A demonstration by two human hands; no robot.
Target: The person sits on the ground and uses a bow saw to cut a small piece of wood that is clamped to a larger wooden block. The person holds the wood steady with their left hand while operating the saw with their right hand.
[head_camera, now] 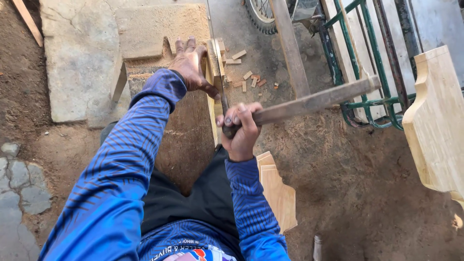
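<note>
- Left hand (192, 65): flat on the wooden board (186, 130), fingers spread, thumb against the board's right edge.
- Right hand (241, 129): fingers wrapped tight around the frame saw (309, 102) at its handle end.
- Saw blade (218, 67): runs along the board's right edge, just beside the left thumb.
- Wood offcuts (247, 77): scattered on the ground beyond the board.
- Shaped plank (437, 121): right, well apart.

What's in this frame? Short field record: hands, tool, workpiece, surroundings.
left hand: palm down on the board, thumb by the blade
right hand: closed around the saw frame
blade: thin, upright, in the board's right edge
board: dusty, on a bench
offcuts: small blocks on the ground past the blade
shaped panels: pale, near the right arm
surroundings: green metal frame, wheel
</note>
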